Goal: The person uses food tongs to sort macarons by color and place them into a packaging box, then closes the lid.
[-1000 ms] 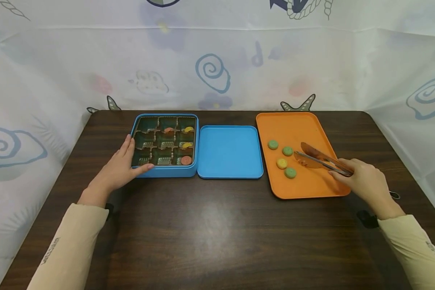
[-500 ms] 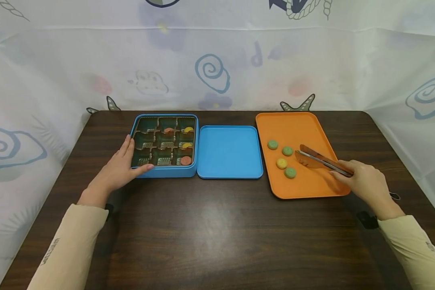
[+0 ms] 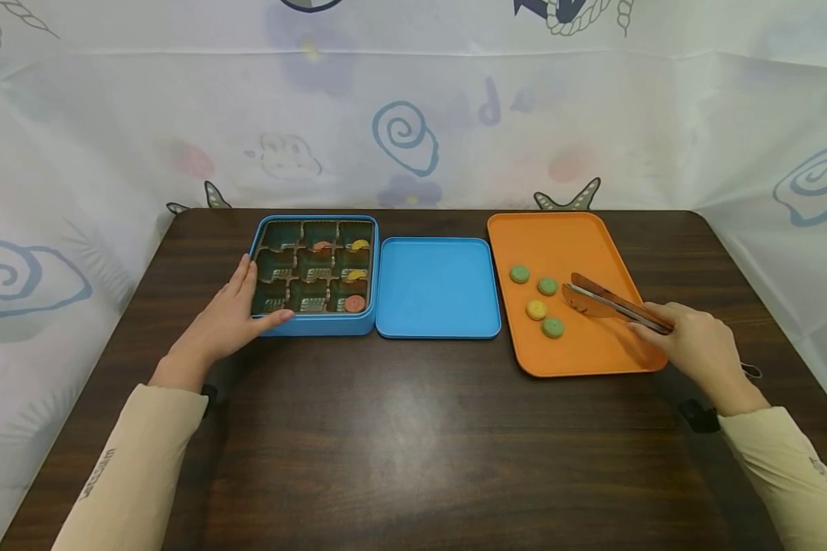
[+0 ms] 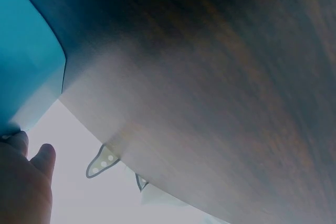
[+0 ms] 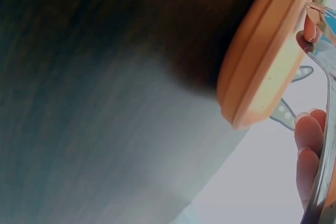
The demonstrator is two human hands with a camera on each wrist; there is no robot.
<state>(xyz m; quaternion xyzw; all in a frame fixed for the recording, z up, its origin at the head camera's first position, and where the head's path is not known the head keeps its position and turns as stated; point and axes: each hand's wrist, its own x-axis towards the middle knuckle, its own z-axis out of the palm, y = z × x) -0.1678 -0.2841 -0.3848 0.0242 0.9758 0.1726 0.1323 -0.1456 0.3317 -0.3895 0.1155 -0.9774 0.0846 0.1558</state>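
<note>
My left hand [image 3: 214, 329] lies along the near-left corner of a blue box [image 3: 317, 327], fingers extended and thumb over its front rim. A dark divided insert [image 3: 310, 295] fills the box; several compartments hold pink or yellow macarons, such as a pink macaron [image 3: 354, 304] at the front right. With my right hand [image 3: 699, 344] I grip metal tongs [image 3: 616, 304], reaching over an orange tray [image 3: 593, 356]. Their tips are close together, right of several green macarons [image 3: 553, 327] and one yellow macaron [image 3: 536, 309]. Whether anything sits between the tips is unclear.
A shallow blue tray or lid [image 3: 437, 287] lies between the box and the orange tray. Everything rests on a dark wooden table [image 3: 413, 444]. A patterned white cloth [image 3: 413, 99] hangs behind the table's far edge.
The tongs' tips have drawn closer together over the orange tray. My left hand, the box and the macarons on the tray look unmoved.
</note>
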